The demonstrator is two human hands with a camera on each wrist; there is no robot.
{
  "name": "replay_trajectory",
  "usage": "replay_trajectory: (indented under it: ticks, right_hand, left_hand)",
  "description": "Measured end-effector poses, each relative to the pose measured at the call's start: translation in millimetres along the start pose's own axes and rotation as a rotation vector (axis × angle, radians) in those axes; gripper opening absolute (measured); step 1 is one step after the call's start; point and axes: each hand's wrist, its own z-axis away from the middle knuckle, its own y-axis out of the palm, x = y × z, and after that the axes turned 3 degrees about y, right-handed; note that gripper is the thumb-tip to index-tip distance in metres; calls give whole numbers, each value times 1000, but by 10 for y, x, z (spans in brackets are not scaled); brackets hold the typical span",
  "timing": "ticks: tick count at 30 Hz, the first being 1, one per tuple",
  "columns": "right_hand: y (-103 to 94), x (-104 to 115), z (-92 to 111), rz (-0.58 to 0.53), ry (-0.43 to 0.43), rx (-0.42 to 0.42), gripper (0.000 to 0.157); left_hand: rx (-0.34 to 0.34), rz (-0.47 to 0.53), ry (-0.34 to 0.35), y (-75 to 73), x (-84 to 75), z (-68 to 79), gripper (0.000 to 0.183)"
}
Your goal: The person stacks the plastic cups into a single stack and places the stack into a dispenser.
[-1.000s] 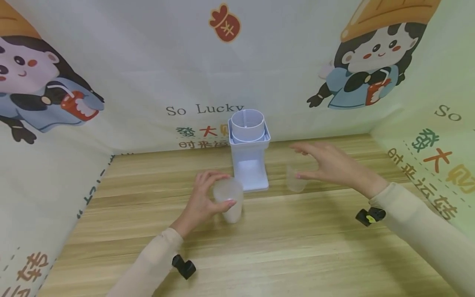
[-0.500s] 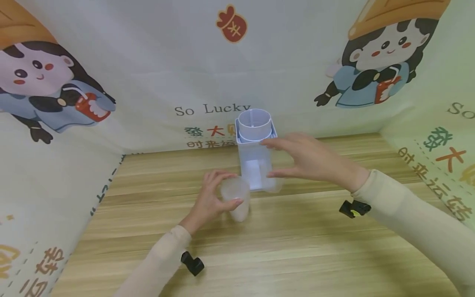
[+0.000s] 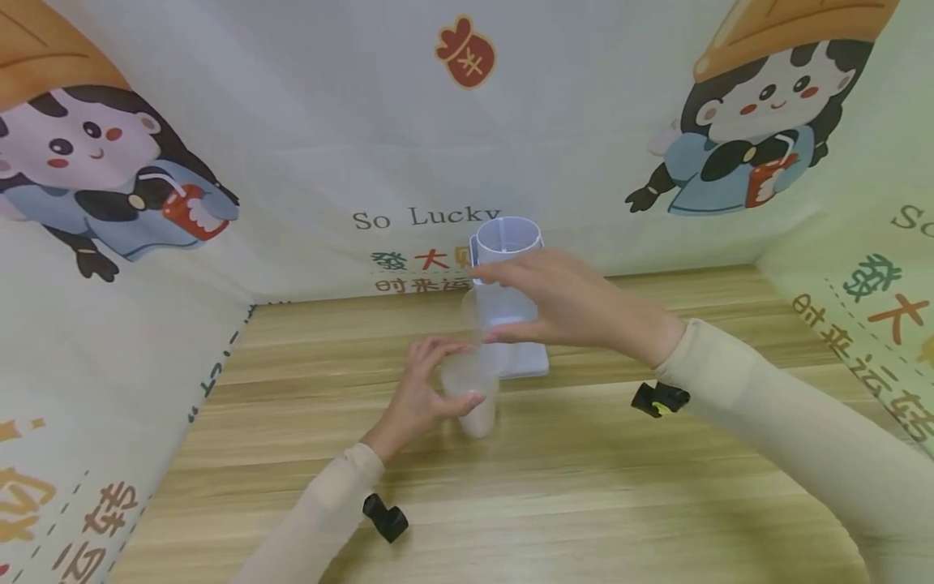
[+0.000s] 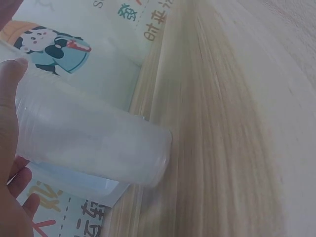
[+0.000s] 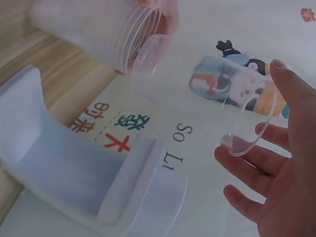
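My left hand (image 3: pixel 419 397) grips a stack of clear plastic cups (image 3: pixel 479 415) round its upper part. The stack (image 4: pixel 94 133) stands upright, with its base at the wooden table. Between the thumb and fingers of my right hand (image 3: pixel 576 304) is a single clear plastic cup (image 5: pixel 232 98), held at its rim. Its base points toward the open mouth of the stack (image 5: pixel 94 29), and in the right wrist view it appears close to the top rims; whether they touch, I cannot tell. The single cup is faint in the head view.
Behind both hands stands a pale blue-white cup dispenser (image 3: pixel 529 361) with a round tube (image 3: pixel 509 235) on top, partly hidden by my right hand. Printed cloth walls (image 3: pixel 306 146) border the wooden table (image 3: pixel 569 487) at the back and sides.
My right hand has carried the single cup left, from beside the dispenser to above the stack. My left hand keeps its hold on the stack, and the head view has turned slightly.
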Motion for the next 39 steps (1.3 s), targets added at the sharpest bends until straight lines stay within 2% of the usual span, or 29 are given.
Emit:
replay_trajectory:
  ticks: [9,14,19,23,32,39]
  right_hand:
    - [193,73,-178,-3,-46,17,66]
    - [300,100,-172,-18,-61,29,68]
    - [425,105,-140,-30,-38,74,70]
    - [549,85,-107,-8,-39,71,71]
    - [792,69,-46,-60,-65,75,70]
    - [897,75,-19,-39,-62,94,71]
  left_hand:
    - [1,23,-15,22,8,-7,60]
    - [8,30,1,21,-12,-21,54]
    - [12,28,15,26,-2,-21,57]
    - [16,36,11,32,14,-11,60]
    - [31,57,-45,32,23,31,65]
    - [57,48,-84,30,60,98,69]
